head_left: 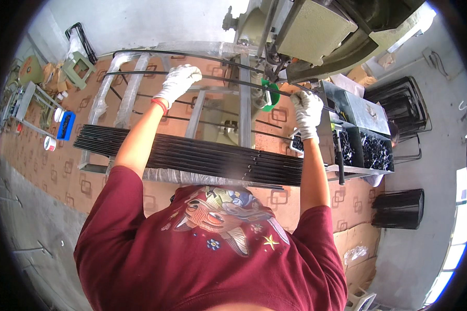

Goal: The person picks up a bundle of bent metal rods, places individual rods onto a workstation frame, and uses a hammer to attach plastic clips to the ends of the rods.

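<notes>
Both gloved hands, left (178, 80) and right (306, 106), grip one rod (228, 79) at the press (301, 31), upper centre (rod stack (192, 153) below awaits; finished count unclear).

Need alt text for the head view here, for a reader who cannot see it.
Two white-gloved hands, left hand and right hand, hold a thin black rod across a metal frame at a green machine. A rod stack lies nearer the person; bins sit right.
</notes>
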Demonstrator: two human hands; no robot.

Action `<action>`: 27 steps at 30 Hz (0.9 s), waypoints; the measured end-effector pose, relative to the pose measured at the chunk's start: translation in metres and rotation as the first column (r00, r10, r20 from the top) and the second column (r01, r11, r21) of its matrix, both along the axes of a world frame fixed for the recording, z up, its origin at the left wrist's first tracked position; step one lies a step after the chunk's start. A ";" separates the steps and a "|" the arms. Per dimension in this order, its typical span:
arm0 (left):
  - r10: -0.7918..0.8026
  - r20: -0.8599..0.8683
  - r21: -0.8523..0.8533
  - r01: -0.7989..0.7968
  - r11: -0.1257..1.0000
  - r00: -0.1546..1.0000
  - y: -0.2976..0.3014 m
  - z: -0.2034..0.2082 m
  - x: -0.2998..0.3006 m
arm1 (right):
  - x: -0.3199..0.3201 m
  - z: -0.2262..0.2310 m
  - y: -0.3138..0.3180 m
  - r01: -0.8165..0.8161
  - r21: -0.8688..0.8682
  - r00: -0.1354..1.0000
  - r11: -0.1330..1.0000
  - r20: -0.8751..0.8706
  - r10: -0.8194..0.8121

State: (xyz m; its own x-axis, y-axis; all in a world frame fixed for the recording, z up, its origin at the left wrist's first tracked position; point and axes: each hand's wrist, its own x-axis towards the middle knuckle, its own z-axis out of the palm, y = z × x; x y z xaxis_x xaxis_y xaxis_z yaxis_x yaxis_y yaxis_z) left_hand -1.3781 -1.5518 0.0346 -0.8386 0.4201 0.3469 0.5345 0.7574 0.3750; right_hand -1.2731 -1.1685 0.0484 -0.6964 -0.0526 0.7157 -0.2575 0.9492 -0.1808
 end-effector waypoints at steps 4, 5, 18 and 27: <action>0.005 0.010 -0.009 -0.005 1.000 1.000 -0.001 0.000 0.001 | 0.001 -0.001 0.000 -0.018 -0.019 1.000 1.000 0.021 0.018; 0.006 0.009 -0.016 -0.006 1.000 1.000 -0.001 -0.001 0.001 | 0.001 -0.003 0.000 -0.011 -0.034 0.999 0.999 0.040 0.012; -0.181 -0.228 -0.150 0.149 0.977 0.957 0.112 -0.012 0.043 | 0.007 -0.019 0.001 0.032 0.049 0.970 0.998 0.240 -0.043; -0.463 -0.226 -0.023 0.471 0.882 0.857 0.157 0.029 0.126 | 0.088 -0.002 0.084 0.419 -0.428 0.907 0.801 0.240 -0.347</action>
State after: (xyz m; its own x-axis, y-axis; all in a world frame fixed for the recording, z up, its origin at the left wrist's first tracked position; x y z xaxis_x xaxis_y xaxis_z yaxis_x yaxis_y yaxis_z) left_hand -1.2519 -1.3952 0.0639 -0.4480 0.7288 0.5179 0.8933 0.3880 0.2268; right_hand -1.1853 -1.0843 0.0460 -0.6849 0.5490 0.4791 0.1723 0.7609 -0.6256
